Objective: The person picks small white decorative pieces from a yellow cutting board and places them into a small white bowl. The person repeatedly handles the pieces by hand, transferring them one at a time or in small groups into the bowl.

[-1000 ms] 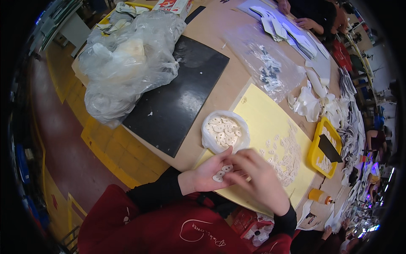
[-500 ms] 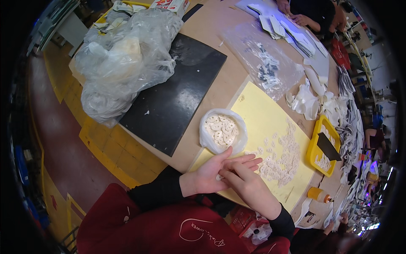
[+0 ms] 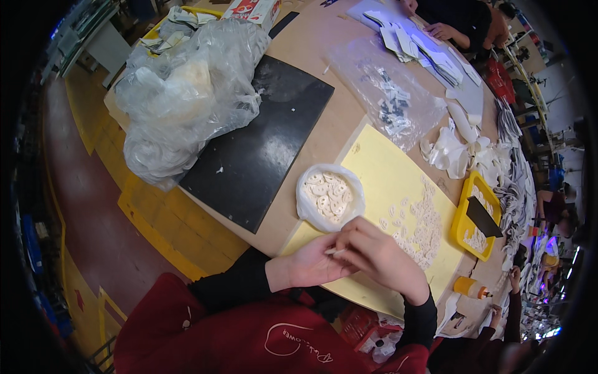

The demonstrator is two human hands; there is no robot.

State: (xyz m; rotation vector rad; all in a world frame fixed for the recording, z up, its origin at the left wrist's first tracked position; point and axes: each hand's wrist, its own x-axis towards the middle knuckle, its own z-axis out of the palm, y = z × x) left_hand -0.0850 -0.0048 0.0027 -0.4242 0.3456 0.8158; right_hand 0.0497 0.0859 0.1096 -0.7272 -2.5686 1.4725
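both hands meet over the near edge of a yellow sheet (image 3: pixel 386 181) lying on the tabletop (image 3: pixel 324 56). the left hand (image 3: pixel 311 265) is curled, its fingertips pinched on a small pale piece (image 3: pixel 336 251) that pokes out between the two hands. the right hand (image 3: pixel 377 255) lies just beside and partly over the left, fingers bent down toward the same piece; whether it actually grips the piece cannot be told, since the fingers hide the contact.

just beyond the hands sits a small clear bag of white flat pieces (image 3: pixel 330 198), open at the top, resting half on the yellow sheet and half on the bare wood. to its right, more of the same white pieces (image 3: pixel 427 224) lie scattered and heaped on the sheet. a yellow tray (image 3: pixel 464 209) stands at the sheet's right edge with a dark flat card (image 3: pixel 483 217) across it, and a small orange-yellow bottle (image 3: pixel 470 287) lies near it.

farther off, a black mat (image 3: pixel 261 143) lies left of the sheet, with a big crumpled clear plastic bag (image 3: pixel 187 93) on its far end. a flat clear bag of small dark parts (image 3: pixel 389 100) lies beyond the sheet. another person's hand (image 3: pixel 439 30) works at white cards at the far edge.
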